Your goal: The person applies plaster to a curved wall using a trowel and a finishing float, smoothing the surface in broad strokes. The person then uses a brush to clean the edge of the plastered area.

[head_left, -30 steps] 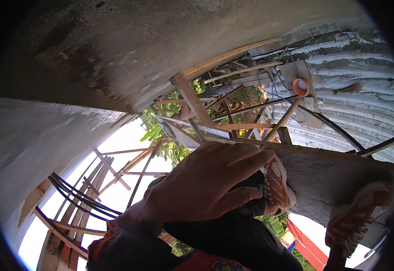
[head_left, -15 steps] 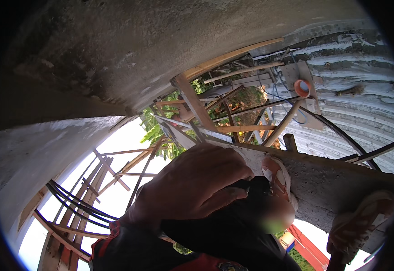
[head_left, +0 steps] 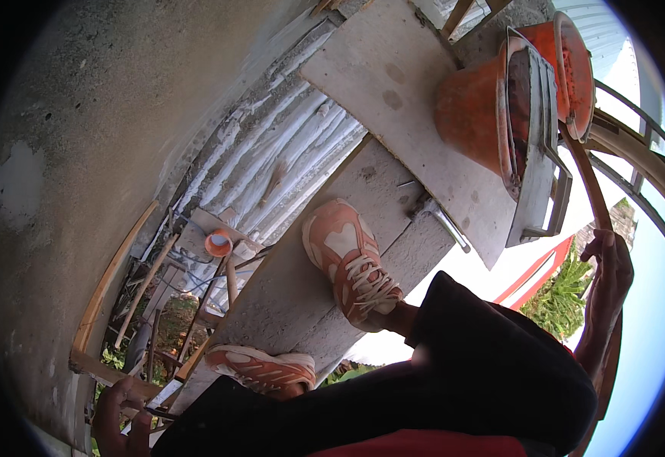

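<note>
Hand status, head view only: your right hand (head_left: 609, 286) is wrapped around a thin brown wooden rail (head_left: 588, 183) at the right edge of frame, fingers curled on it. Reads as a steadying grip, since you're up on a raised platform with open air beyond.

Your left hand (head_left: 119, 415) sits at the bottom left, fingers closed around the end of a rough wooden batten (head_left: 107, 373) in the scaffold frame below. It's partly cut off by the rim, so I can't tell how firm that hold is. Again looks like bracing.

Both orange-and-white trainers (head_left: 351, 263) are planted on a grey cement-crusted plank (head_left: 309, 289), one further up it, one near your left hand. Legs in dark trousers (head_left: 454, 373) fill the lower middle.

An orange plastic bucket (head_left: 492, 99), mortar-stained, rests on a second pale board (head_left: 401, 91) above the feet, well apart from either hand. A grey metal plastering float (head_left: 534, 152) lies across its mouth, probably parked there to keep it off the plank.

Rough grey rendered wall (head_left: 81, 152) on the left, corrugated metal sheeting (head_left: 271, 175) below the platform, a small orange tape roll (head_left: 218, 244) among the timber down there.
</note>
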### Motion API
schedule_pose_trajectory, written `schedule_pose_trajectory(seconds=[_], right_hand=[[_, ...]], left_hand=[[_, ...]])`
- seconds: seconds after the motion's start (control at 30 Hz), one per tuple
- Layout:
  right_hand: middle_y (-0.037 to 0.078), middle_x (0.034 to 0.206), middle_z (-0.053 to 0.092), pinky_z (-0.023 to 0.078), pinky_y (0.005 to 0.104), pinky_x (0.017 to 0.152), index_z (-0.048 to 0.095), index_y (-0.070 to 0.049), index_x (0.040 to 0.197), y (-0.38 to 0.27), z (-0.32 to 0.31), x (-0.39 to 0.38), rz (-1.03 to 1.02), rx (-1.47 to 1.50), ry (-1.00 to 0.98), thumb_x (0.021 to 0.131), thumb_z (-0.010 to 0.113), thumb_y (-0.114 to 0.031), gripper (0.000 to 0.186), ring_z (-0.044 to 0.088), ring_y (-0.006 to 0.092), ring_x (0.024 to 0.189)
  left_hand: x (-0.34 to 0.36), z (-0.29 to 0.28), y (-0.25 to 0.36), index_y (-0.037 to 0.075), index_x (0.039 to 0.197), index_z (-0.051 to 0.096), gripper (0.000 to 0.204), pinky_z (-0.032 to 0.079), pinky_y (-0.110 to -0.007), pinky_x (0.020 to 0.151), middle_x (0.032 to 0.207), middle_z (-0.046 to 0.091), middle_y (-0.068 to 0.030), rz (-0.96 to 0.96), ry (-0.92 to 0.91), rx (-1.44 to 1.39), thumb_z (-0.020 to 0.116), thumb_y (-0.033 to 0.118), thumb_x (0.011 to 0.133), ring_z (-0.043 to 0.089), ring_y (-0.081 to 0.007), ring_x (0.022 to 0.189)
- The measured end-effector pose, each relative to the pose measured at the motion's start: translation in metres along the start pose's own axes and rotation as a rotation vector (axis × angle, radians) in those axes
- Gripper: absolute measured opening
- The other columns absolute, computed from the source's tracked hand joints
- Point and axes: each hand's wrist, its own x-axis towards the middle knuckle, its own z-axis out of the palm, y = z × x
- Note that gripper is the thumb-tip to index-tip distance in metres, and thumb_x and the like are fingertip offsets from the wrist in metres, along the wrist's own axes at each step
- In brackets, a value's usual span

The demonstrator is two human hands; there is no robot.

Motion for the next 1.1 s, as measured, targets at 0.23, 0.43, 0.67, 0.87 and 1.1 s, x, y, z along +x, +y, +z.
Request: schedule_pose_trajectory(seconds=[0.23, 0.43, 0.67, 0.87, 1.1], right_hand=[[0.007, 0.095, 0.075, 0.054, 0.0333, 0.081, 0.075, -0.002, 0.120, 0.051, 0.004, 0.026, 0.112, -0.208, 0.292, 0.106, 0.063, -0.048, 0.050, 0.069, 0.0154, 0.090], [0.010, 0.097, 0.071, 0.054, 0.0341, 0.082, 0.057, -0.003, 0.147, 0.043, 0.059, 0.041, 0.117, -0.043, 0.127, 0.103, 0.069, -0.042, 0.060, 0.070, 0.0189, 0.094], [0.007, 0.095, 0.067, 0.055, 0.0322, 0.066, 0.055, -0.002, 0.142, 0.060, 0.057, 0.042, 0.328, 0.951, 0.054, 0.110, 0.048, -0.027, 0.041, 0.065, 0.0165, 0.077], [0.011, 0.114, 0.072, 0.061, 0.0379, 0.087, 0.061, -0.003, 0.135, 0.074, 0.049, 0.039, -0.016, 1.163, -0.025, 0.115, 0.041, -0.033, 0.041, 0.072, 0.0209, 0.101], [-0.002, 0.072, 0.042, 0.036, 0.0215, 0.038, 0.054, -0.006, 0.121, -0.035, 0.031, 0.027, 0.024, 1.086, -0.219, 0.116, 0.045, -0.036, 0.032, 0.041, 0.0069, 0.049]], left_hand=[[-0.040, 0.006, -0.027, 0.003, 0.144, 0.061, 0.049, 0.050, -0.044, 0.103, 0.125, 0.072, -0.0164, 0.115, 0.130, 0.065, 0.068, 0.026, 0.102, 0.066, -0.0304, 0.118], [-0.069, 0.009, -0.029, 0.004, 0.143, 0.061, 0.048, 0.048, -0.047, 0.104, 0.129, 0.070, -0.0198, 0.172, 0.172, -0.004, 0.068, 0.025, 0.101, 0.065, -0.0345, 0.120], [-0.098, 0.020, -0.037, 0.006, 0.150, 0.055, 0.055, 0.046, -0.048, 0.108, 0.139, 0.064, -0.0218, 0.165, 0.224, -0.126, 0.064, 0.032, 0.103, 0.062, -0.0360, 0.124], [-0.100, 0.012, -0.024, 0.013, 0.159, 0.049, 0.070, 0.037, -0.045, 0.121, 0.155, 0.055, -0.0201, 0.120, 0.136, -0.100, 0.071, 0.043, 0.099, 0.051, -0.0349, 0.146], [-0.099, 0.037, -0.103, 0.000, 0.146, 0.059, 0.061, 0.056, -0.039, 0.093, 0.122, 0.069, -0.0162, 0.460, 0.325, -0.461, 0.072, 0.007, 0.087, 0.070, -0.0257, 0.100]])
